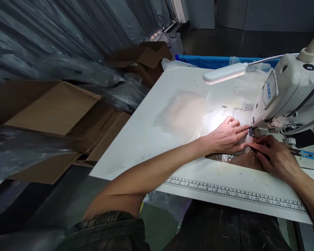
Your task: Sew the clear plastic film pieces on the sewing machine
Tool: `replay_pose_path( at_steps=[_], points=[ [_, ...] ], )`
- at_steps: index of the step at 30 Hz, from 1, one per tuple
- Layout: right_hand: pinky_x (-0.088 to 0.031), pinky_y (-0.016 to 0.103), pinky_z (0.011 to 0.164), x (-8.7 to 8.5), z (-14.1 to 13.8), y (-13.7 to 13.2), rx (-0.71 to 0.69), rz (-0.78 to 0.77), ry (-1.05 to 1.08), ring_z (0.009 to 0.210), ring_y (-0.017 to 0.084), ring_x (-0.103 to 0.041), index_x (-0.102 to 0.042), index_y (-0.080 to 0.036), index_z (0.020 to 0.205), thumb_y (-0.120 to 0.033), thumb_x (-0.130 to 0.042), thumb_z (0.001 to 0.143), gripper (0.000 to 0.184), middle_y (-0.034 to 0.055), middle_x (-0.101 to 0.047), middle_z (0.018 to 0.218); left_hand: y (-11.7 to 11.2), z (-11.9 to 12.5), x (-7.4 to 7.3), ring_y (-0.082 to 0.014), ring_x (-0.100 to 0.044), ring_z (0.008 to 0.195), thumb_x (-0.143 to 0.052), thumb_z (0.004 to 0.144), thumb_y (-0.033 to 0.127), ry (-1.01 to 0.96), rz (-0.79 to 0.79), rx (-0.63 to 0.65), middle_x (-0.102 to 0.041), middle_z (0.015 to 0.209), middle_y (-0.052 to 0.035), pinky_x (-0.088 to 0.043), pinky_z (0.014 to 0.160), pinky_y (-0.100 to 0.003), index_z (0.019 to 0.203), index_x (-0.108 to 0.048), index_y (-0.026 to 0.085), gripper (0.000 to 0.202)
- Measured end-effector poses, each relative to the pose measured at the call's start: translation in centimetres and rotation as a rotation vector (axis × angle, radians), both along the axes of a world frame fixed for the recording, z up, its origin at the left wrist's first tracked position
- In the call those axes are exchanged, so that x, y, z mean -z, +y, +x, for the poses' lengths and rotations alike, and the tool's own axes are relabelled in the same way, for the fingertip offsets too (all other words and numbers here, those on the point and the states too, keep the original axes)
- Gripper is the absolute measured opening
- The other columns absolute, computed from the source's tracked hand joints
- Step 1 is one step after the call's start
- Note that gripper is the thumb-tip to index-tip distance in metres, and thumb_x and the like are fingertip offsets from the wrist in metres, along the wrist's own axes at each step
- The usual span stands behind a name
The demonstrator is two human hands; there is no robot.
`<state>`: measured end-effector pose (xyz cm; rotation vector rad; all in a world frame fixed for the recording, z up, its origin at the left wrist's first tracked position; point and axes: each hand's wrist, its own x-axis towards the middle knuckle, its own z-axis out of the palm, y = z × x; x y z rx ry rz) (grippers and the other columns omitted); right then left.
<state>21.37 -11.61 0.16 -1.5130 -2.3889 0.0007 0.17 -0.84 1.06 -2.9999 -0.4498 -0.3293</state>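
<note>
"Where's the pale, filmy piece [247,139]?"

"Right of the frame's centre, beside the presser foot [250,131] of the sewing machine [281,92]."

"How is it gripped?"

"The left hand [229,137] presses flat with extended fingers, unclenched. The right hand [276,157] has fingertips at its near edge; I can't tell whether they pinch it."

"And its handling?"

"Probably light, limp and slippery; best steadied flat, by the edges, clear of the foot."

Head view: close above tabletop [146,139], facing forward-down.
</note>
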Motion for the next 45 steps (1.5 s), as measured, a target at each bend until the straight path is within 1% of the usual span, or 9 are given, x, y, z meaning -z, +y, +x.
replay_pose_path(
  at_steps=[6,12,17,29,33,35,40,42,45],
  points=[
    [-0.055,0.033,0.061,0.1,0.0,0.0,-0.019,0.023,0.025,0.075,0.019,-0.062,-0.073,-0.022,0.115,-0.024,-0.043,0.095,0.036,0.0125,-0.061,0.106,0.1,0.1,-0.2,-0.0258,-0.057,0.092,-0.035,0.1,0.04,0.028,0.003,0.007,-0.062,0.131,-0.0151,-0.039,0.083,-0.042,0.119,-0.063,0.01,0.046],
    [-0.055,0.032,0.06,0.0,-0.1,0.0,-0.018,0.02,0.024,0.074,0.02,-0.062,-0.073,-0.024,0.115,-0.024,-0.045,0.095,0.034,0.0119,-0.062,0.103,0.4,0.0,-0.1,-0.0259,-0.057,0.092,-0.036,0.099,0.041,0.012,-0.025,0.024,-0.062,0.129,-0.0153,-0.039,0.083,-0.042,0.121,-0.063,0.011,0.046],
    [-0.056,0.033,0.063,0.0,0.0,0.0,-0.006,-0.017,0.007,0.078,0.021,-0.063,-0.072,-0.027,0.118,-0.024,-0.046,0.095,0.035,0.0116,-0.063,0.106,0.3,0.0,0.0,-0.0258,-0.058,0.092,-0.037,0.099,0.041,0.0,-0.041,0.016,-0.063,0.127,-0.0162,-0.039,0.081,-0.043,0.12,-0.063,0.011,0.045],
    [-0.056,0.033,0.062,0.2,0.0,0.2,-0.027,0.019,0.021,0.077,0.021,-0.064,-0.073,-0.021,0.116,-0.023,-0.043,0.095,0.037,0.0137,-0.065,0.102,-0.1,0.0,-0.2,-0.0241,-0.057,0.086,-0.035,0.1,0.04,-0.018,0.045,0.008,-0.064,0.127,-0.012,-0.037,0.076,-0.039,0.114,-0.064,0.011,0.043],
    [-0.057,0.034,0.063,0.1,0.1,0.2,-0.026,0.008,0.049,0.074,0.02,-0.064,-0.073,-0.022,0.115,-0.022,-0.044,0.095,0.036,0.0131,-0.064,0.104,0.0,-0.4,-0.1,-0.0263,-0.057,0.096,-0.039,0.1,0.041,-0.066,0.03,-0.016,-0.061,0.131,-0.014,-0.037,0.086,-0.043,0.117,-0.063,0.013,0.04],
    [-0.058,0.034,0.065,0.1,0.1,0.2,-0.019,-0.017,0.063,0.077,0.02,-0.064,-0.073,-0.023,0.115,-0.023,-0.045,0.095,0.035,0.0123,-0.064,0.105,0.2,-0.8,-0.2,-0.025,-0.057,0.097,-0.04,0.099,0.039,-0.105,-0.012,0.026,-0.063,0.127,-0.0123,-0.035,0.092,-0.045,0.114,-0.064,0.016,0.036],
    [-0.058,0.034,0.069,0.0,0.1,0.2,-0.035,0.003,0.108,0.084,0.021,-0.065,-0.073,-0.021,0.115,-0.021,-0.046,0.094,0.034,0.0123,-0.063,0.104,0.6,-1.1,-0.6,-0.018,-0.061,0.091,-0.042,0.095,0.028,-0.109,-0.181,0.288,-0.072,0.106,-0.0037,-0.036,0.093,-0.04,0.101,-0.068,0.023,0.027],
    [-0.058,0.035,0.069,-0.1,0.0,0.1,-0.033,0.012,0.111,0.085,0.022,-0.065,-0.072,-0.02,0.116,-0.022,-0.046,0.094,0.034,0.0129,-0.063,0.104,0.6,-0.9,-0.5,-0.0169,-0.061,0.089,-0.04,0.097,0.027,-0.081,-0.213,0.313,-0.072,0.104,-0.0029,-0.037,0.091,-0.039,0.096,-0.069,0.024,0.029],
    [-0.058,0.035,0.067,-0.2,-0.1,0.1,-0.019,0.002,0.102,0.085,0.023,-0.065,-0.072,-0.02,0.116,-0.024,-0.045,0.095,0.035,0.0131,-0.063,0.107,0.4,-0.6,-0.3,-0.0156,-0.061,0.084,-0.036,0.1,0.026,-0.022,-0.238,0.274,-0.072,0.103,-0.0028,-0.038,0.088,-0.039,0.086,-0.068,0.024,0.035]
  ],
)
